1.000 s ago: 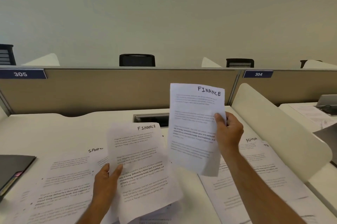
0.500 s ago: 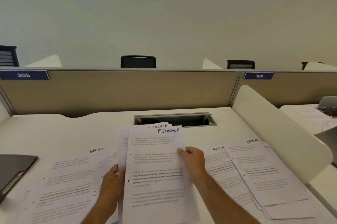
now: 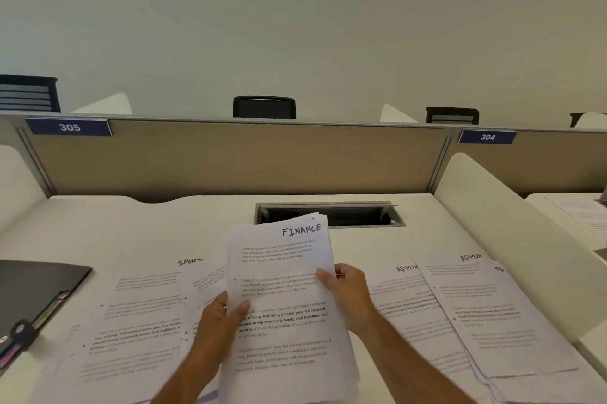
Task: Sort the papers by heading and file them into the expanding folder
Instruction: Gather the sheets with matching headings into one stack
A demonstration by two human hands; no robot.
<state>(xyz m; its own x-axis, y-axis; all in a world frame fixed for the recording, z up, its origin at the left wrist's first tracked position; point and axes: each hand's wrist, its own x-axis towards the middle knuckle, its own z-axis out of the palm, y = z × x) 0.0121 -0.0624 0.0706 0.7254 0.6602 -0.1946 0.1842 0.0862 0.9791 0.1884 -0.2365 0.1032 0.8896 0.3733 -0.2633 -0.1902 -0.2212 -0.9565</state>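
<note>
You are now holding the FINANCE sheets (image 3: 282,298) as one squared stack above the white desk (image 3: 131,233); a second ago you were holding two separate FINANCE sheets, one in each hand, and half a second ago they were only partly overlapped. Your left hand (image 3: 218,321) is gripping the stack's left edge, thumb pressed on the front face and fingers behind. Your right hand (image 3: 349,292) is gripping the right edge in the same way, thumb on top and fingers curled round the back. The stack is tilting slightly away from you, its top edge overlapping the cable slot (image 3: 361,214) in the view.

The SPORTS papers (image 3: 141,315) are lying flat on the desk to the left of your hands, as before. The ADMIN papers (image 3: 460,311) are lying fanned to the right, also unchanged. The expanding folder (image 3: 36,298), dark with coloured tabs showing, is resting at the desk's left edge, well apart from the stack.
</note>
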